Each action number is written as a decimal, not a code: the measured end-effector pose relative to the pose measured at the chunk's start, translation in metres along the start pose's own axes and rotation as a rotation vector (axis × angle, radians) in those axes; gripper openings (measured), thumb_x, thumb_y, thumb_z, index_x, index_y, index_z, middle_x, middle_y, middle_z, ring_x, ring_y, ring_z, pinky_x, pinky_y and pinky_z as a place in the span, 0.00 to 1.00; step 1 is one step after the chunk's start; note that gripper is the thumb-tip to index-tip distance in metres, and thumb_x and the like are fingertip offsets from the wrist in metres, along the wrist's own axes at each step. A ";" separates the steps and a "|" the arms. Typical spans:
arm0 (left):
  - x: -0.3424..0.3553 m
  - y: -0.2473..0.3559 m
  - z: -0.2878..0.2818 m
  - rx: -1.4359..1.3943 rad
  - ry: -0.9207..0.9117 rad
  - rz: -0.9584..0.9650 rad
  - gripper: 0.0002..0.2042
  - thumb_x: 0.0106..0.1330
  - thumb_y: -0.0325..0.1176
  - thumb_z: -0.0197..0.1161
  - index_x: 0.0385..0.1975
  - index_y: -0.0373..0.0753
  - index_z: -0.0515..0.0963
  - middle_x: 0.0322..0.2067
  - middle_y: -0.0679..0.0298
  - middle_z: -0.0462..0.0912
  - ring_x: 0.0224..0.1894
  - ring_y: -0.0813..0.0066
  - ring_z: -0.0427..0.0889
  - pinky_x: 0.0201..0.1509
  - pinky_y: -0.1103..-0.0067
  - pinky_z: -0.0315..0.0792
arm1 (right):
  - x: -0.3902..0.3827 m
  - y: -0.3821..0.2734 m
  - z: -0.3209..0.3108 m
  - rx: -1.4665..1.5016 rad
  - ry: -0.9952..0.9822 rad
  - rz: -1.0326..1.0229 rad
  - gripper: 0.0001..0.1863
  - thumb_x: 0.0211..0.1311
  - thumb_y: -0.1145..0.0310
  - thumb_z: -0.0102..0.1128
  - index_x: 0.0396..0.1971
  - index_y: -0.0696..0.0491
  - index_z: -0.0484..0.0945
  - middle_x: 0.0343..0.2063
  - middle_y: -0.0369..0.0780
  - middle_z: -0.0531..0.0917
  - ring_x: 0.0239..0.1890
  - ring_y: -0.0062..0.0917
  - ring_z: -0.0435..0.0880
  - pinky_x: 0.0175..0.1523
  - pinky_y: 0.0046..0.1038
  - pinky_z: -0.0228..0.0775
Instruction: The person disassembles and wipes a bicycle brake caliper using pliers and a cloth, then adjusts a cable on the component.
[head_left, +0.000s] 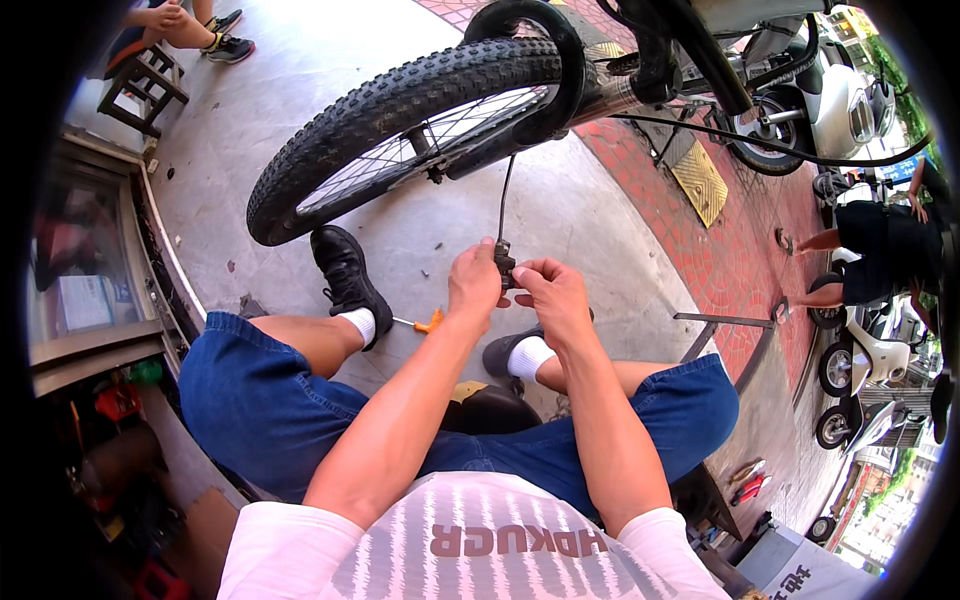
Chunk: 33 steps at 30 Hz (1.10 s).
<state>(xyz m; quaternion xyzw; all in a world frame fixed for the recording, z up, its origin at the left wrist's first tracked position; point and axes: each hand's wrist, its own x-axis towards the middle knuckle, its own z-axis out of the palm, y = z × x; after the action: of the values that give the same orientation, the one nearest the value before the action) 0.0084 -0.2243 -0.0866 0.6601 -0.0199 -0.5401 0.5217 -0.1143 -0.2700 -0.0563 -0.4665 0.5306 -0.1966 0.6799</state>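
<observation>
A small black brake caliper [505, 264] is held between my two hands, in front of my knees. My left hand [474, 284] is closed round its left side, thumb on top. From the right, the thumb and fingers of my right hand [553, 296] pinch its lower part; the fingertips partly hide it. A thin black brake cable [507, 195] runs up from the caliper toward the bicycle fork [520, 128]. Just beyond my hands is the bicycle's front wheel [345, 150], its knobby tyre slanting across the view.
A screwdriver with an orange handle [432, 321] lies on the concrete by my left shoe [345, 275]. Red-handled pliers [748, 488] are at the lower right. A glass-fronted cabinet [85, 250] stands left. People are at upper left and right; scooters [850, 360] stand beyond the brick paving.
</observation>
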 end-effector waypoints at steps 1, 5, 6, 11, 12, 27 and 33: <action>0.000 -0.001 0.000 -0.007 -0.003 -0.006 0.18 0.82 0.47 0.47 0.36 0.40 0.77 0.26 0.67 0.78 0.22 0.76 0.77 0.19 0.74 0.77 | 0.002 0.002 -0.001 -0.016 0.003 -0.001 0.07 0.68 0.69 0.66 0.38 0.57 0.85 0.35 0.35 0.86 0.39 0.19 0.83 0.44 0.25 0.77; -0.001 0.001 0.003 -0.033 -0.013 -0.030 0.18 0.82 0.46 0.46 0.37 0.41 0.77 0.27 0.67 0.79 0.22 0.76 0.77 0.19 0.74 0.77 | 0.007 0.006 -0.004 -0.087 0.019 -0.033 0.07 0.68 0.70 0.66 0.37 0.58 0.85 0.33 0.35 0.86 0.36 0.18 0.82 0.42 0.24 0.75; -0.001 0.001 0.003 -0.039 -0.013 -0.036 0.17 0.82 0.45 0.46 0.37 0.41 0.77 0.27 0.67 0.79 0.22 0.76 0.77 0.19 0.74 0.77 | 0.007 0.006 -0.004 -0.108 0.020 -0.046 0.07 0.67 0.70 0.66 0.36 0.58 0.85 0.33 0.34 0.86 0.35 0.17 0.82 0.41 0.24 0.74; 0.000 -0.001 0.004 -0.008 0.020 -0.009 0.16 0.82 0.45 0.47 0.39 0.42 0.77 0.29 0.67 0.80 0.27 0.77 0.79 0.23 0.74 0.77 | 0.008 0.006 -0.001 -0.210 0.057 -0.093 0.08 0.65 0.70 0.66 0.34 0.60 0.84 0.28 0.35 0.85 0.31 0.16 0.79 0.38 0.23 0.72; 0.001 -0.001 0.004 -0.005 0.026 -0.007 0.16 0.82 0.45 0.47 0.39 0.42 0.77 0.30 0.68 0.80 0.28 0.77 0.80 0.24 0.74 0.77 | 0.008 0.006 0.000 -0.232 0.082 -0.110 0.09 0.64 0.69 0.66 0.33 0.61 0.84 0.26 0.36 0.85 0.29 0.17 0.79 0.36 0.24 0.71; 0.000 -0.005 0.008 -0.046 0.097 0.049 0.19 0.80 0.41 0.51 0.35 0.31 0.79 0.31 0.59 0.83 0.30 0.69 0.84 0.25 0.71 0.84 | 0.012 0.012 0.004 -0.395 0.229 -0.242 0.08 0.61 0.70 0.65 0.32 0.61 0.84 0.24 0.38 0.87 0.27 0.18 0.82 0.34 0.25 0.75; -0.001 0.000 0.002 -0.085 0.084 0.000 0.23 0.81 0.52 0.52 0.35 0.36 0.78 0.28 0.66 0.81 0.28 0.76 0.81 0.22 0.75 0.78 | 0.013 0.017 0.005 -0.301 0.168 -0.239 0.08 0.63 0.71 0.66 0.33 0.61 0.84 0.25 0.37 0.87 0.27 0.16 0.81 0.34 0.24 0.74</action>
<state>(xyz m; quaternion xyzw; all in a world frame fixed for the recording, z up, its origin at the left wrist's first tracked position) 0.0065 -0.2246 -0.0857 0.6594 0.0247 -0.5122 0.5497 -0.1088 -0.2697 -0.0781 -0.6043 0.5495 -0.2328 0.5278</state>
